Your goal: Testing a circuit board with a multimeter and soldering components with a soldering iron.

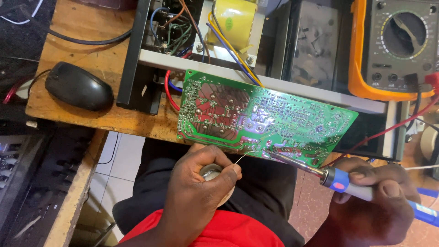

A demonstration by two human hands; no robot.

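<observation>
- Right hand (375, 192) clenched around blue-handled soldering iron (320, 171); tip rests on near edge of green circuit board (260, 116).
- Left hand (201, 183) grasps small solder spool (211, 171), thumb and finger pinching thin solder wire (244, 156) fed toward the tip.
- Board lies solder-side up, propped across open metal chassis (192, 45) at wooden bench (91, 114) edge.
- Progress, judged: most joints look already soldered and shiny; 1 joint at near edge in work. Remaining joints cannot be counted.
- Nearby: black mouse (78, 86), orange multimeter (393, 45) with red lead (388, 129).
</observation>
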